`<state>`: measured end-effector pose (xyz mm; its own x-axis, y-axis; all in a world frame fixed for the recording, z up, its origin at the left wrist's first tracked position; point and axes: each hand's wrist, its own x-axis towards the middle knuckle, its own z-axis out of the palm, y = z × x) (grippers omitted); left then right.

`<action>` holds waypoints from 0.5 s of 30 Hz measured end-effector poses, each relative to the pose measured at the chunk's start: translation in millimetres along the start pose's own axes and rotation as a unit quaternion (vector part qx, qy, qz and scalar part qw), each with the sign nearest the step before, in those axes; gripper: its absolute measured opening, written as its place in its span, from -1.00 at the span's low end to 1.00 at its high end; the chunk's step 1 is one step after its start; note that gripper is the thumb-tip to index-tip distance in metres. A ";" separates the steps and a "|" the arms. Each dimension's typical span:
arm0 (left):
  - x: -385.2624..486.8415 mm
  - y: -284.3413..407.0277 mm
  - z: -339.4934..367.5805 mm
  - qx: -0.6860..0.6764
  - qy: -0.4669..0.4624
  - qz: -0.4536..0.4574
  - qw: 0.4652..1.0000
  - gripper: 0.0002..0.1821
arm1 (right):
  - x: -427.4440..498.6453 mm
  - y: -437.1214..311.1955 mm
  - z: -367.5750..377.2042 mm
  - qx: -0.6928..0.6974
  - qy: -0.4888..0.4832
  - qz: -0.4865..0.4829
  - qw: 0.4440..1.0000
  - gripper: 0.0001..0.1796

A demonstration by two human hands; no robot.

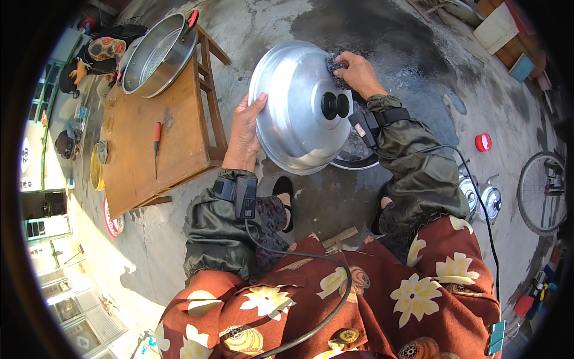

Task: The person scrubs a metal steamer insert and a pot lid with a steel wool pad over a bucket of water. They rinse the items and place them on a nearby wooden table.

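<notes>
A domed aluminium pot lid (291,112) with a black knob (335,106) is held up in front of me, tilted. My left hand (245,128) grips its rim, thumb on the outer face. In my right hand (356,74) is a dark steel wool scrubber (337,72), pressed against the lid's upper right side. Behind and below the lid, a round metal basin (358,157) sits on the floor between my feet, mostly hidden.
On the left, a wooden table (134,157) carries a large steamer pot (157,58) and a red-handled screwdriver (157,143). Kettles (489,202), a red round object (483,142) and a bicycle wheel (542,193) are on the right. Another person (98,58) is beyond the table. Cables run from both wrists.
</notes>
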<state>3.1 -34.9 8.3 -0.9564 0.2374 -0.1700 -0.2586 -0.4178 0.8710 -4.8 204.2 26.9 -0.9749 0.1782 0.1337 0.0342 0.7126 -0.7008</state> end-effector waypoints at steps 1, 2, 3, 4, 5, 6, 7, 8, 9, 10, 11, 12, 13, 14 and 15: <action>0.4 -0.4 -0.1 0.003 0.023 0.006 1.000 -0.54 | 6.9 6.5 -2.7 0.036 -0.012 0.041 0.998 -0.68; -0.8 -1.6 -0.8 0.001 0.007 0.025 1.000 -0.52 | 7.8 13.6 0.2 0.075 -0.033 -0.043 0.996 -0.68; 0.8 -1.9 -1.4 0.000 -0.001 0.008 1.000 -0.52 | 4.3 19.7 6.4 0.096 -0.069 -0.105 0.987 -0.68; 0.8 -2.2 -1.9 -0.004 -0.009 0.000 1.000 -0.52 | 1.8 27.2 12.1 0.113 -0.075 -0.239 0.961 -0.72; 2.6 -0.9 -1.7 -0.008 -0.036 0.004 0.999 -0.52 | -2.1 35.2 19.8 0.117 -0.070 -0.274 0.952 -0.72; 3.0 1.0 -1.0 0.002 -0.008 -0.012 1.000 -0.52 | -1.9 44.7 24.6 0.111 -0.041 -0.189 0.975 -0.71; 2.5 2.7 0.5 0.004 0.001 -0.013 1.000 -0.52 | 0.1 54.3 27.4 0.123 -0.002 -0.175 0.977 -0.70; 2.7 5.9 2.7 0.011 0.019 -0.028 0.999 -0.52 | 2.7 63.6 29.7 0.083 0.039 -0.116 0.989 -0.70; 1.0 8.5 5.7 0.012 -0.004 -0.007 1.000 -0.53 | 9.7 73.8 26.8 0.090 0.011 -0.038 0.995 -0.71; -0.1 10.5 10.1 0.016 -0.016 -0.005 1.000 -0.54 | 14.1 82.7 25.9 0.106 -0.045 -0.008 0.993 -0.69; -2.8 12.2 14.2 0.030 0.016 -0.016 0.999 -0.55 | 20.1 92.0 20.4 0.091 -0.057 0.060 0.992 -0.67; -5.7 11.5 20.5 0.080 -0.050 0.017 0.995 -0.54 | 22.1 99.2 15.6 0.222 -0.077 0.090 0.968 -0.66; -8.8 10.0 26.6 0.135 -0.072 0.050 0.987 -0.54 | 21.2 105.1 9.2 0.327 -0.082 0.151 0.929 -0.63; -11.8 6.7 33.1 0.270 -0.110 0.116 0.949 -0.54 | 17.0 109.8 1.3 0.440 -0.121 0.191 0.869 -0.60; -14.0 1.9 39.4 0.393 -0.155 0.219 0.880 -0.53 | 8.0 111.9 -3.4 0.517 -0.082 0.211 0.825 -0.53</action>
<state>21.3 -4.5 30.5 -0.8265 0.4832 0.2889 0.4154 0.1772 0.8922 -8.0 287.7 -48.1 -0.9438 0.1080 -0.3123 0.2546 -0.3651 -0.8955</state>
